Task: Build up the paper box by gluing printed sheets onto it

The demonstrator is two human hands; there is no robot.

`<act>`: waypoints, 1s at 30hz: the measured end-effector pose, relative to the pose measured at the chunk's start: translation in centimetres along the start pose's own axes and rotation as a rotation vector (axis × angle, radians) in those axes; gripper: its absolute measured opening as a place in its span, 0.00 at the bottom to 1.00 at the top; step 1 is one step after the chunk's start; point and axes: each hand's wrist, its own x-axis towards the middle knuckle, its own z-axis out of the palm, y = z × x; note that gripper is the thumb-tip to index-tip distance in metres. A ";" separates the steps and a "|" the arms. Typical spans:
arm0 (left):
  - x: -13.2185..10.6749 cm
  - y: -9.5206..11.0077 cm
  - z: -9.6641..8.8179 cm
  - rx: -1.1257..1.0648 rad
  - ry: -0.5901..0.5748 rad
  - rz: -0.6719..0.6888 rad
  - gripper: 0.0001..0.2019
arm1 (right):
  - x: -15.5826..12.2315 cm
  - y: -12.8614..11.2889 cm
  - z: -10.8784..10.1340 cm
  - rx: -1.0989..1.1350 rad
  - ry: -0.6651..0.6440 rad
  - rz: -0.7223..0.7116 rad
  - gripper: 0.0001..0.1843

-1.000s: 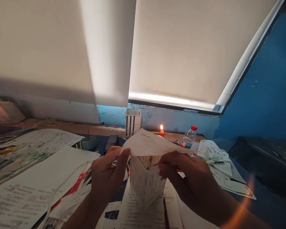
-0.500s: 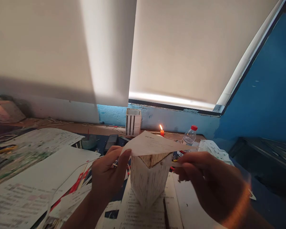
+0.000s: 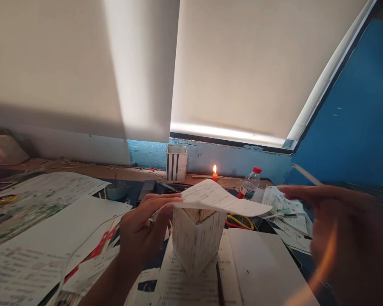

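Head view, single moment.

Hands: left hand [image 3: 143,229] pinches the left edge of a white printed paper sheet [image 3: 217,197], fingers on top, thumb beneath. The sheet lies roughly level across the top of a tall square box clad in printed paper [image 3: 196,240] and overhangs to the box's right. Right hand [image 3: 341,221] is off the sheet, well right of the box and motion-blurred, so I cannot tell whether its fingers are closed. A thin pale stick [image 3: 306,174] shows just above it; held or not is unclear. The hands are apart.

Judgement: gripped at one edge only, the sheet could pivot or sag on its free right side. A level pinch, with edges squared to the box's rim, would serve. The lit orange candle [image 3: 215,174] beyond the box is a risk for loose paper.

Surface: dark table [image 3: 298,255], with loose printed pages [image 3: 44,238] left of the box. Yellow wire [image 3: 239,221] lies just behind-right of it. A clear plastic bottle with red cap [image 3: 249,183] stands further behind-right, a small striped paper container [image 3: 176,162] behind.

Room: pale roller blinds [image 3: 242,63] above the box, blue wall [image 3: 354,106] to its right.
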 end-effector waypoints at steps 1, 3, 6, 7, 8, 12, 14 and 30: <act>0.0 0.0 0.0 -0.010 -0.018 0.005 0.11 | 0.1 -0.1 0.9 0.000 0.014 0.039 0.11; 0.2 0.0 0.0 -0.024 -0.054 0.039 0.12 | 0.2 -0.2 2.6 0.009 -0.172 0.028 0.11; 0.6 0.0 -0.3 -0.029 -0.110 0.134 0.16 | 0.3 -0.2 4.4 0.052 -0.430 -0.032 0.13; 0.7 0.0 -0.5 -0.027 -0.127 0.153 0.22 | 0.3 -0.2 4.7 0.063 -0.477 -0.059 0.13; 0.8 0.0 -0.6 -0.027 -0.149 0.156 0.28 | 0.3 -0.2 4.9 0.068 -0.517 -0.081 0.12; 0.7 -0.4 -1.2 -0.041 -0.194 0.111 0.36 | 0.2 -0.1 5.2 0.073 -0.641 -0.188 0.13; 0.5 -0.5 -1.3 -0.032 -0.192 0.104 0.36 | 0.0 0.0 5.2 0.060 -0.659 -0.236 0.14; 0.7 0.1 -1.0 0.007 -0.191 0.125 0.28 | 0.1 -0.6 6.3 0.065 -0.651 -0.220 0.11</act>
